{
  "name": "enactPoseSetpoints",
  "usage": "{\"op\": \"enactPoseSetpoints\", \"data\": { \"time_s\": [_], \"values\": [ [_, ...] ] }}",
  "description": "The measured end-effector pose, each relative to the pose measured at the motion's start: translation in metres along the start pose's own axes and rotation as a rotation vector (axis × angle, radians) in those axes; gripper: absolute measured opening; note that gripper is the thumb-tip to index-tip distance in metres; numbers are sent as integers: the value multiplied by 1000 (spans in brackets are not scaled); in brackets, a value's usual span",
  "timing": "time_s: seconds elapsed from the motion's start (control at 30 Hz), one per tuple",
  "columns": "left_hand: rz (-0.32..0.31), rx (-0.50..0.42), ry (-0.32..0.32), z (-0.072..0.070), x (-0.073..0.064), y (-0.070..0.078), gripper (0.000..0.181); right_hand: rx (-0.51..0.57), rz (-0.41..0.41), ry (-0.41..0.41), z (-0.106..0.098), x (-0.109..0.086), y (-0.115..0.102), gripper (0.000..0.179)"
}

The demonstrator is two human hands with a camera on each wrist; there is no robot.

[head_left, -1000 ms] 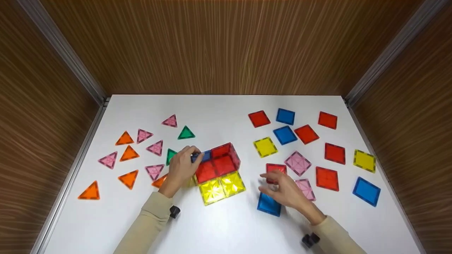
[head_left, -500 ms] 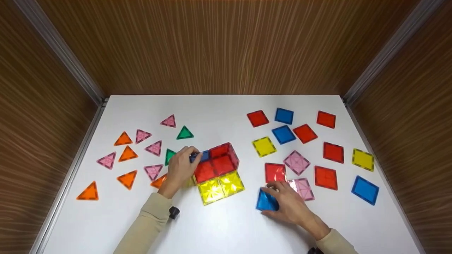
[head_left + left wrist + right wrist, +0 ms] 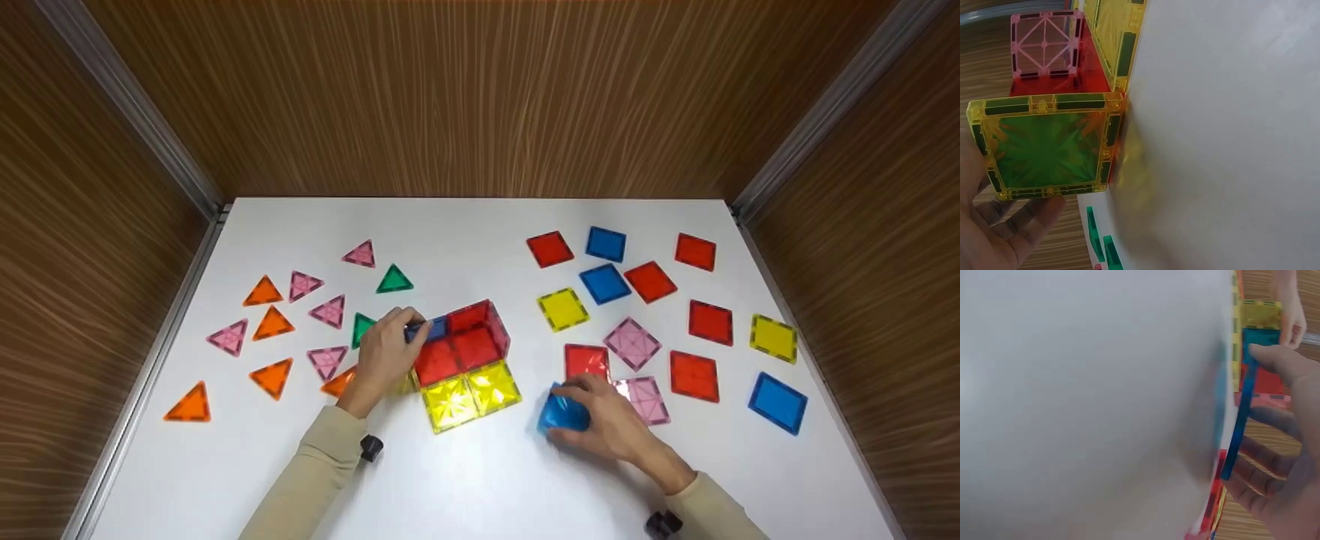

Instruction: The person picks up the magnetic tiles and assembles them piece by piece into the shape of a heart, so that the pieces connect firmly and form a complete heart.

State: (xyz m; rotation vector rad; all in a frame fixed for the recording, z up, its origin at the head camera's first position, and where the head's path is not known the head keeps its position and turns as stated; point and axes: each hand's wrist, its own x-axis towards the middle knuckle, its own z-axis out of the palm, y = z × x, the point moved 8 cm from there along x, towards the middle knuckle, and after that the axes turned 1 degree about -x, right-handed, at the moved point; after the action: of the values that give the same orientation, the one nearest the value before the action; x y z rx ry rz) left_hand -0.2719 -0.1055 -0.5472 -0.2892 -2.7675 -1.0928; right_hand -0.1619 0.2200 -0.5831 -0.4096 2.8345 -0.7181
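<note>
My left hand (image 3: 386, 356) pinches the top edge of an upright blue magnetic tile (image 3: 436, 328) at the back left of a small build. A yellow tile (image 3: 1047, 149) stands as its left side, with fingers curled beside it in the left wrist view. Red tiles (image 3: 457, 356) fill the middle, a pink tile (image 3: 1044, 45) forms the right side, and two yellow tiles (image 3: 472, 396) lie flat in front. My right hand (image 3: 611, 420) grips a second blue square tile (image 3: 564, 411) by its edges, thumb against fingers; the right wrist view has it edge-on, tilted off the table.
Orange (image 3: 274, 324), pink (image 3: 328, 362) and green triangle tiles (image 3: 395, 280) lie scattered at the left. Several square tiles spread across the right, among them a red tile (image 3: 587, 361) and a pink tile (image 3: 643, 400) close by my right hand. Wood-grain panels (image 3: 480, 97) border the white table.
My right hand has come down onto the blue tile at the front, taken hold of it and tilted it up. My left hand stays at the build.
</note>
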Motion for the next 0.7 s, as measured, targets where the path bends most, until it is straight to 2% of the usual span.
{"op": "enactPoseSetpoints", "data": {
  "time_s": [0.17,0.3,0.57,0.7],
  "values": [
    [-10,5,-3,0,1,-1,20,247,41,65,-12,18,-4,55],
    [-13,12,-7,0,2,-1,21,427,76,71,-13,35,-7,50],
    [-40,14,-17,1,1,0,20,731,168,-21,11,65,-11,46],
    [-36,12,-12,0,0,-1,21,813,260,-50,22,71,-14,52]
  ]
}}
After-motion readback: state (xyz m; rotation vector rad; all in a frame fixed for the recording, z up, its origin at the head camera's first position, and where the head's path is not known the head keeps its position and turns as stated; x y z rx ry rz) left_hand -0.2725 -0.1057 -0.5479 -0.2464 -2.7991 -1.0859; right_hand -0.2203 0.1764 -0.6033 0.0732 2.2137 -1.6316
